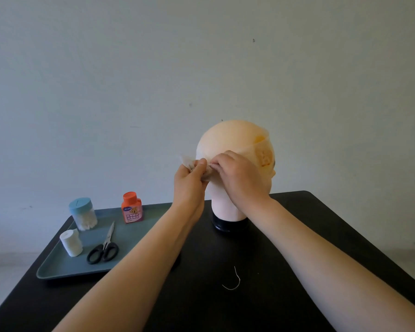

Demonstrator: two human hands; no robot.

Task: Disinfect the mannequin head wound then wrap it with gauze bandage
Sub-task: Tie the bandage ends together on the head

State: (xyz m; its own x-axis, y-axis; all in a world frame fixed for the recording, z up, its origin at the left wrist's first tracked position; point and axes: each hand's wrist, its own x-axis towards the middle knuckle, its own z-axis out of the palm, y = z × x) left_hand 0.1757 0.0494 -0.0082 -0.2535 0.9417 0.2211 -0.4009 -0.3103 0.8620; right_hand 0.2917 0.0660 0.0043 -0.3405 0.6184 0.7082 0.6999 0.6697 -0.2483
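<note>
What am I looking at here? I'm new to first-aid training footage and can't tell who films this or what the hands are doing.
A camera worn on the person's head films this, looking down at their bare arms. The left hand and right hand pinch gauze bandage wrapped around a mannequin head on a black table. On the tray lie scissors, a gauze roll, a cotton swab jar and an orange-capped disinfectant bottle. A loose thread lies nearby.
</note>
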